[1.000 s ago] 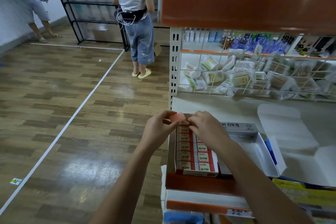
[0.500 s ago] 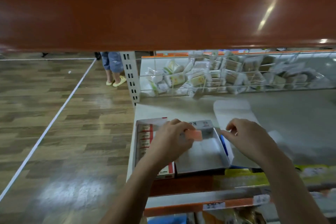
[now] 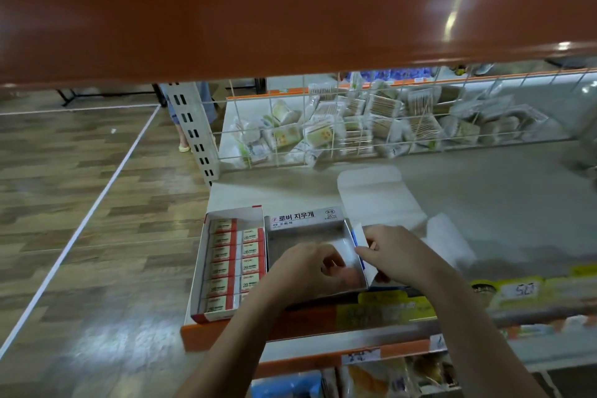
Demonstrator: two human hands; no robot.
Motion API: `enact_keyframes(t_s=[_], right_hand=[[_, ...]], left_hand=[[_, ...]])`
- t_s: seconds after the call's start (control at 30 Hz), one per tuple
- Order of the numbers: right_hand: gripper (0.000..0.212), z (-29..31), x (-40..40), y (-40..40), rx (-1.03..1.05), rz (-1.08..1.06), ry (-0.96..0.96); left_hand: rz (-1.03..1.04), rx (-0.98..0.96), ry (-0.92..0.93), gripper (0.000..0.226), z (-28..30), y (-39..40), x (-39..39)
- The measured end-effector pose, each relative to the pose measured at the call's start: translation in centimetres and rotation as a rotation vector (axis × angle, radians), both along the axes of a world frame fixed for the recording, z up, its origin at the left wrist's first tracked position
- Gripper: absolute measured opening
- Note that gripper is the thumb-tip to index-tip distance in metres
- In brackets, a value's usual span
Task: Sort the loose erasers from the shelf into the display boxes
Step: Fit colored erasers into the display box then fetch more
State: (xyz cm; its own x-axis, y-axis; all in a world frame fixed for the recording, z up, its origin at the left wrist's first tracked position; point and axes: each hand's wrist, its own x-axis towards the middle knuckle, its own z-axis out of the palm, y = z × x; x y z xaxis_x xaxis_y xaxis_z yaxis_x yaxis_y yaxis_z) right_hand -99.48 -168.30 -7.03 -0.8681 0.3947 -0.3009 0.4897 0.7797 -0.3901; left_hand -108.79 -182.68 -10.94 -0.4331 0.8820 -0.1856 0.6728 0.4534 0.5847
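Our left hand point(image 3: 310, 271) covers whatever it holds inside the grey display box point(image 3: 303, 236); our forearms run off the bottom edge, motion-blurred.

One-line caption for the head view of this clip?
Left hand reaches into the open grey cardboard display box while right hand pinches its side flap, beside a red-and-white box of erasers.
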Motion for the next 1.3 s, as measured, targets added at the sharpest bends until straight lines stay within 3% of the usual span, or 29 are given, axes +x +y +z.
enact_keyframes(t_s=[0.27, 0.53, 0.83, 1.03, 1.3], right_hand=[[0.023, 0.2, 0.0, 0.0, -0.083, -0.013, -0.032], [0.022, -0.1, 0.1, -0.2, -0.026, 0.003, -0.027], [0.039, 0.2, 0.8, 0.0, -0.054, -0.020, 0.038], [0.021, 1.4, 3.7, 2.7, 0.091, -0.109, 0.268], [0.036, 1.4, 13.2, 11.8, 0.351, -0.215, 0.365]], left_hand=[[0.034, -0.009, -0.053, 0.032, 0.3, -0.2, 0.2], [0.032, 0.006, -0.018, 0.016, 0.0, 0.1, 0.6], [-0.042, -0.106, 0.160, 0.027, 1.6, 0.8, 0.5], [-0.005, 0.090, 0.446, 0.028, 4.9, 4.8, 0.8], [-0.130, 0.313, 0.566, 0.028, 5.5, 17.0, 9.2]])
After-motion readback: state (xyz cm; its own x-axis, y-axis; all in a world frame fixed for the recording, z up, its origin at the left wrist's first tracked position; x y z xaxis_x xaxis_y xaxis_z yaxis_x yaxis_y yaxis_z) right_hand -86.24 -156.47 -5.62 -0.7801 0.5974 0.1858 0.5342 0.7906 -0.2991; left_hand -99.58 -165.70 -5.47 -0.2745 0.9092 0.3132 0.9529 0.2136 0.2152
